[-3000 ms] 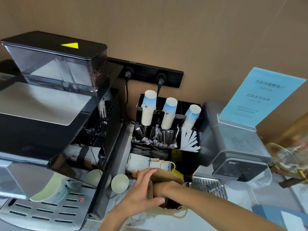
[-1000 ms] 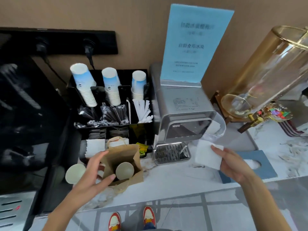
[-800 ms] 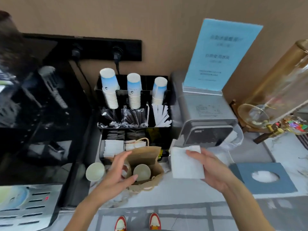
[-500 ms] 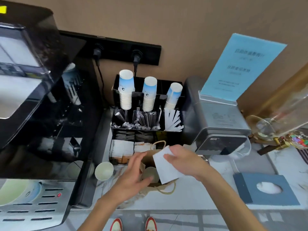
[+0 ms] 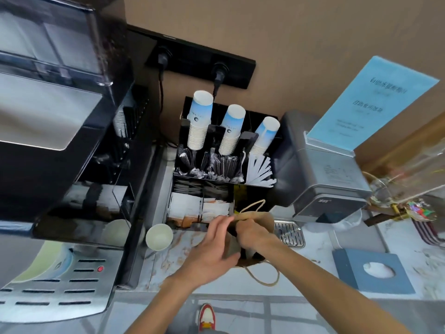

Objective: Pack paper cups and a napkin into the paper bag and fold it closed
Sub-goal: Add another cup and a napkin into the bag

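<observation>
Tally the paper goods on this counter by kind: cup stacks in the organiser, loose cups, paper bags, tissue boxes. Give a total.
Cup stacks: 3
Loose cups: 1
Paper bags: 1
Tissue boxes: 1
Total: 6

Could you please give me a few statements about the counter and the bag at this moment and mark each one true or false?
1. Both hands are at the mouth of the paper bag. True: the left hand and right hand meet there.
2. A loose paper cup stands on the counter left of the bag. True.
3. The organizer holds four cup stacks. False: it holds three.
4. The blue tissue box sits left of the bag. False: it sits to the right.
5. The loose cup lies on its side. False: it stands upright, mouth open upward.
</observation>
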The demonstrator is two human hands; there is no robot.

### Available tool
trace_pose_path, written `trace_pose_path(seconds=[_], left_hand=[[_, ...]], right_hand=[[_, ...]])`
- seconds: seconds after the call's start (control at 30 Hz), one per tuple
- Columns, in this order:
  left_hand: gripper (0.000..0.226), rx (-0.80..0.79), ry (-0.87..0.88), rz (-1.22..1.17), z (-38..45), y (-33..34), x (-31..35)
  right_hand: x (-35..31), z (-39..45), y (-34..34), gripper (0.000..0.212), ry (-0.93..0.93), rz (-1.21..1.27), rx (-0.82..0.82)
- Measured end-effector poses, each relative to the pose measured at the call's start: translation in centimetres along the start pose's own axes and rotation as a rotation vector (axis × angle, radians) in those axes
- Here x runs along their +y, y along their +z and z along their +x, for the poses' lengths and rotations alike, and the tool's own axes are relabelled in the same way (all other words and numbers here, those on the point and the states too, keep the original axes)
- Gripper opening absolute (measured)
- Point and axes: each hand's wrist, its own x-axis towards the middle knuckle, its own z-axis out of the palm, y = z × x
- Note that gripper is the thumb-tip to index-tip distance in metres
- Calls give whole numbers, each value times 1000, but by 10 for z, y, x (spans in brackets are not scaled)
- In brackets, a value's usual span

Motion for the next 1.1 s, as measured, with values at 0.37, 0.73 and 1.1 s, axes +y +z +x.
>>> trace_pose_path(seconds=[0.37,0.73,1.1], left_hand=[[80,0,-6,-27,2,1,-2],[83,-57,-24,-47,2,-3,3],[66,51,-4,-119,2,-26,12]], right_hand=[[2,24,22,32,33,5,-96],[6,37,18,39,54,24,-180],[128,-98,-55,32,-368,827,430]])
